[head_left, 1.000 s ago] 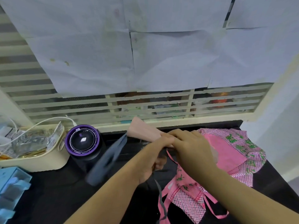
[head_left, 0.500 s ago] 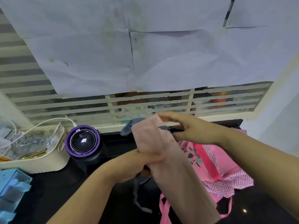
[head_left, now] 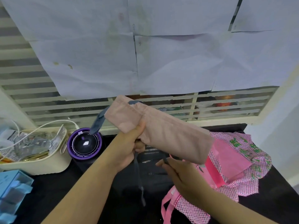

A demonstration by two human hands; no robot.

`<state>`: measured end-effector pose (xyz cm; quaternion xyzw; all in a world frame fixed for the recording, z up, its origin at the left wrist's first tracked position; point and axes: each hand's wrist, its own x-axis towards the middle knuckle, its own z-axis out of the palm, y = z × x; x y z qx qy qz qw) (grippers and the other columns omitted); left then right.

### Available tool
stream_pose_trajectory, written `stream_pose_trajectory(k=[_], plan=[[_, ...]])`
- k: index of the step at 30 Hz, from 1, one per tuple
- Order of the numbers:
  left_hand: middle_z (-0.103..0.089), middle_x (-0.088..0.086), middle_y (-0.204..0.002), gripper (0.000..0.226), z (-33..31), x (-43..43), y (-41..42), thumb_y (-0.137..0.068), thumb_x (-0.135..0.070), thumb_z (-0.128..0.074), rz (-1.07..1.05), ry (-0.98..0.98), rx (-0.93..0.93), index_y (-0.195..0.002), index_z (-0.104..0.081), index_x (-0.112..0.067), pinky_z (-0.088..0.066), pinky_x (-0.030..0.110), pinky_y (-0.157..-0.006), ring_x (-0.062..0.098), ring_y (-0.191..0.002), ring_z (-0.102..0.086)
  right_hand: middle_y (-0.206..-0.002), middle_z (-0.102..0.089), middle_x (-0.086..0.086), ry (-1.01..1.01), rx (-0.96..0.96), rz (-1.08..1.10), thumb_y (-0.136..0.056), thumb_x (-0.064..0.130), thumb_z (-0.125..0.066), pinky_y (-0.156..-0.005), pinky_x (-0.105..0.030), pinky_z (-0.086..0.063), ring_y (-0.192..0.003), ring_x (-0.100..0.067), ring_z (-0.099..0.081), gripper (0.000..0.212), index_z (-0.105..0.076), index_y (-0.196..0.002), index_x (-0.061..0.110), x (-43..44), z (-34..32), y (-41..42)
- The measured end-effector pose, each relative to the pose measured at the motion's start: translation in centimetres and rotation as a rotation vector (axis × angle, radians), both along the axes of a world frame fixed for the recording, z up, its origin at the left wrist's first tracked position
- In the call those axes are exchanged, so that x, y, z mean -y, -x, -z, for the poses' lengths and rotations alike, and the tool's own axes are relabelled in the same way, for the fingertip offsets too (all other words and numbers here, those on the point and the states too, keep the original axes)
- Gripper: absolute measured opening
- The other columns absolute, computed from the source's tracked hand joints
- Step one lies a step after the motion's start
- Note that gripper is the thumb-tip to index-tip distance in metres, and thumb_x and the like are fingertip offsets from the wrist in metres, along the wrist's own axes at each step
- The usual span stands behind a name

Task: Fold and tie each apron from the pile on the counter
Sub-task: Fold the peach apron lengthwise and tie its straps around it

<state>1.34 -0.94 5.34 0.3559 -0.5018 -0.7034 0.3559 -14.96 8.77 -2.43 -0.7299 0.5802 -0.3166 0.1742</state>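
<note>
Folded dusty-pink apron held up over the dark surface, its grey tie being handled.

The left hand grips the long folded bundle around its middle, fingers curled under it, so it slants in the air above the centre of the surface. The tie trails out at the far left end and hangs down below the fist. The right hand, nearer and lower, pinches a dark tie end just under the bundle. The pile of pink checked aprons lies on the right. A purple-rimmed round appliance and a cream basket sit on the left.
</note>
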Motion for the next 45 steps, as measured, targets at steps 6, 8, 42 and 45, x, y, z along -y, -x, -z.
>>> stream_pose_trajectory(k=[6,8,42,45], plan=[[-0.055,-0.002,-0.079,0.02,2.1,0.5,1.5,-0.1,-0.027,-0.046,-0.179,0.363,0.57,-0.08,-0.048,-0.027,-0.039,0.017,-0.061,0.007,-0.068,-0.05,-0.065,-0.048,0.017,-0.112,-0.1,-0.078,-0.102,0.041,-0.033,-0.058,-0.016,-0.036,-0.059,0.001,-0.047,0.035,-0.063,-0.098,0.023,-0.2,-4.4,-0.9],[-0.061,0.008,-0.093,0.015,2.9,0.4,1.3,-0.099,-0.028,-0.047,-0.088,0.411,0.633,-0.087,-0.053,-0.025,-0.042,0.02,-0.07,0.017,-0.083,-0.057,-0.072,-0.053,0.013,-0.145,-0.142,-0.05,-0.101,0.04,-0.032,-0.064,-0.021,-0.045,-0.063,-0.001,-0.048,0.036,-0.061,-0.093,0.022,0.4,-6.4,-0.1],[-0.057,-0.012,-0.077,0.026,0.7,-0.3,2.5,-0.099,-0.038,-0.044,0.617,0.747,1.087,-0.086,-0.063,-0.025,-0.039,0.02,-0.064,0.0,-0.068,-0.049,-0.097,-0.065,-0.003,-0.131,-0.747,-0.399,-0.097,0.023,-0.044,-0.073,-0.039,-0.053,-0.084,-0.024,-0.062,0.027,-0.067,-0.102,0.011,4.0,0.7,3.3],[-0.056,-0.012,-0.075,0.031,1.1,1.4,2.9,-0.1,-0.037,-0.042,0.695,0.673,1.118,-0.086,-0.065,-0.022,-0.039,0.02,-0.068,0.002,-0.069,-0.05,-0.078,-0.066,0.008,0.042,-0.852,-0.56,-0.08,0.021,-0.068,-0.062,-0.024,-0.053,-0.068,-0.011,-0.059,0.005,-0.073,-0.082,0.02,2.8,2.3,2.5]])
